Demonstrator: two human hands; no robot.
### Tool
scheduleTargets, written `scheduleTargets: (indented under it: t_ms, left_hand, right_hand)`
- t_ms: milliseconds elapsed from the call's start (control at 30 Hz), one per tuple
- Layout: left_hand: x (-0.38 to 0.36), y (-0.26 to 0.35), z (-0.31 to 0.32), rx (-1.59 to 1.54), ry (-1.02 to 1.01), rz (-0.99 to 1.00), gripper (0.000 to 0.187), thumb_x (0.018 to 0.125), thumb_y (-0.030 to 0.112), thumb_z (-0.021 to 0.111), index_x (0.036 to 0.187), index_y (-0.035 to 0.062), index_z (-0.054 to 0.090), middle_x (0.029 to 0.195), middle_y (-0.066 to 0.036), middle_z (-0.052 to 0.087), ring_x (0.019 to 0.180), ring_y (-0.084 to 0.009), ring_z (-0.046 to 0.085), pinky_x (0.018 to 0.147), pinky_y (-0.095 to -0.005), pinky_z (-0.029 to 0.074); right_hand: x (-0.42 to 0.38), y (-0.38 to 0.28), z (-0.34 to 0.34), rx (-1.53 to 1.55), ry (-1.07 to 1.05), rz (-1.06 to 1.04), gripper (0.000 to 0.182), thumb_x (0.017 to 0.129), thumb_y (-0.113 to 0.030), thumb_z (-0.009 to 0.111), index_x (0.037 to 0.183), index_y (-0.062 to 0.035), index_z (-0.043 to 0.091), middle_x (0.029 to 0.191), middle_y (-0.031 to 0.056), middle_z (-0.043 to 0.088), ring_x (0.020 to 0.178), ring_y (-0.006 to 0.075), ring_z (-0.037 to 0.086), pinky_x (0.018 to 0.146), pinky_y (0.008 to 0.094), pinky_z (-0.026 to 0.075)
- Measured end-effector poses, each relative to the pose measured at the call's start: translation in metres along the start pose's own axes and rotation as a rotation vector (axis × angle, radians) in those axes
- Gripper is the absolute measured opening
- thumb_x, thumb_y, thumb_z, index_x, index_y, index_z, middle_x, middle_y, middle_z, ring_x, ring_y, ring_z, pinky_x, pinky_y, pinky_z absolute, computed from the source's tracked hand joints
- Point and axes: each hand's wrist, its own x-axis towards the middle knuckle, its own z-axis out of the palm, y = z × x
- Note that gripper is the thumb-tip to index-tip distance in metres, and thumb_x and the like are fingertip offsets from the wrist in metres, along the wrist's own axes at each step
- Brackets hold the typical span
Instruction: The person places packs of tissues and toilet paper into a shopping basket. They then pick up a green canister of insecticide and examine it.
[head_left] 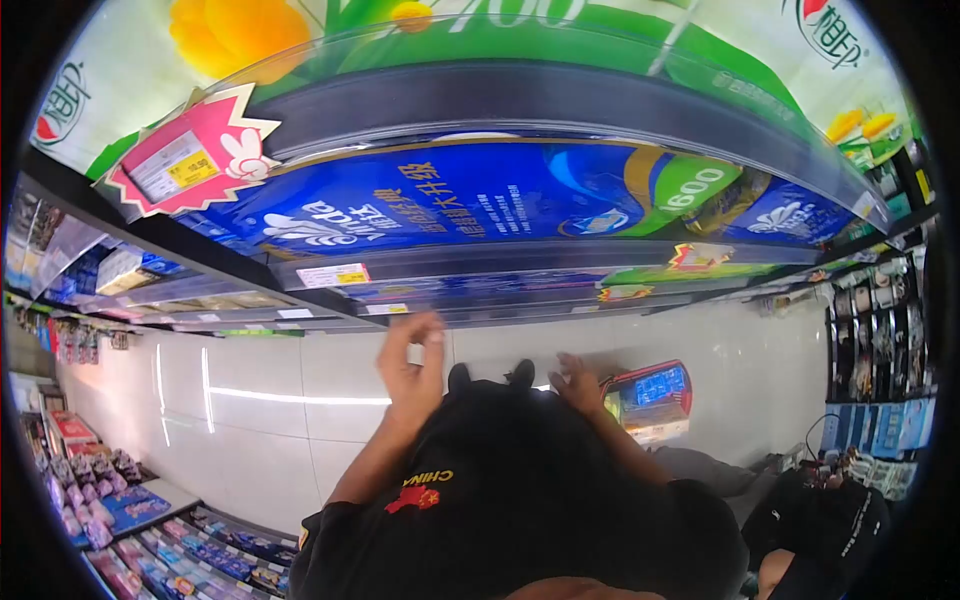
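My left hand (410, 372) is raised below the shelf edge, near a small yellow-and-white price label (388, 309). Its fingers are curved, with a gap between thumb and forefinger and nothing visible in it. My right hand (577, 384) hangs over the floor beside my dark shoes, fingers apart and empty. Above both hands runs a shelf holding a long blue Vinda package (400, 205). A pink starburst price tag (190, 155) is fixed at the shelf's left end. Right of my right hand, a red basket (684, 374) on the floor holds a blue package and other goods.
Another person (815, 525) in dark clothes is at the lower right. Black racks of goods (875, 335) stand at the right. Low shelves with packages (190, 550) fill the lower left. Shiny tiled floor (260, 430) lies between the shelves.
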Motion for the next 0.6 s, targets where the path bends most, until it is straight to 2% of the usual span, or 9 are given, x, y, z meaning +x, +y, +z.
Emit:
scheduleTargets:
  t_ms: [100,167,233,333,600]
  left_hand:
    - [-0.017,0.003,0.013,-0.12,-0.28,-0.2,0.018,0.09,0.007,0.064,0.108,0.0004,0.064,0.087,-0.009,0.066,0.074,-0.0143,0.063,0.068,-0.0268,0.05]
    - [-0.025,0.0,0.012,-0.112,-0.412,-0.231,0.019,0.09,0.008,0.065,0.108,0.001,0.064,0.088,-0.01,0.066,0.075,-0.0157,0.065,0.067,-0.0274,0.051]
    - [-0.026,-0.002,0.009,-0.092,-0.511,-0.245,0.02,0.09,0.009,0.065,0.109,0.001,0.064,0.089,-0.01,0.067,0.077,-0.0162,0.065,0.067,-0.0279,0.052]
    - [-0.026,-0.005,0.002,-0.053,-0.597,-0.25,0.02,0.091,0.009,0.065,0.109,0.0008,0.065,0.092,-0.011,0.068,0.081,-0.0164,0.066,0.07,-0.0284,0.051]
    - [-0.023,-0.023,-0.004,0.07,-0.818,-0.223,0.025,0.091,0.016,0.066,0.113,0.0039,0.064,0.098,-0.012,0.067,0.082,-0.021,0.068,0.07,-0.0305,0.053]
  right_hand:
    - [-0.028,0.107,0.024,-0.226,-0.104,0.357,0.065,0.083,-0.044,0.069,0.126,0.0024,0.056,0.116,0.0267,0.063,0.109,0.0396,0.061,0.093,0.047,0.049]
    - [-0.073,0.188,0.047,-0.288,-0.129,0.281,0.068,0.084,-0.051,0.064,0.125,0.0028,0.057,0.113,0.0292,0.064,0.111,0.0414,0.061,0.094,0.0456,0.048]
    - [-0.113,0.252,0.068,-0.174,-0.355,0.335,0.063,0.087,-0.052,0.06,0.121,0.0015,0.061,0.11,0.0275,0.065,0.111,0.0398,0.061,0.095,0.0443,0.048]
    - [-0.149,0.246,0.087,-0.098,-0.48,0.421,0.061,0.087,-0.051,0.059,0.12,0.0004,0.061,0.111,0.0265,0.065,0.111,0.039,0.062,0.095,0.0444,0.048]
    - [-0.154,0.178,0.127,0.011,-0.381,0.452,0.055,0.089,-0.048,0.057,0.119,-0.0024,0.062,0.113,0.0238,0.066,0.111,0.0367,0.062,0.095,0.0447,0.048]
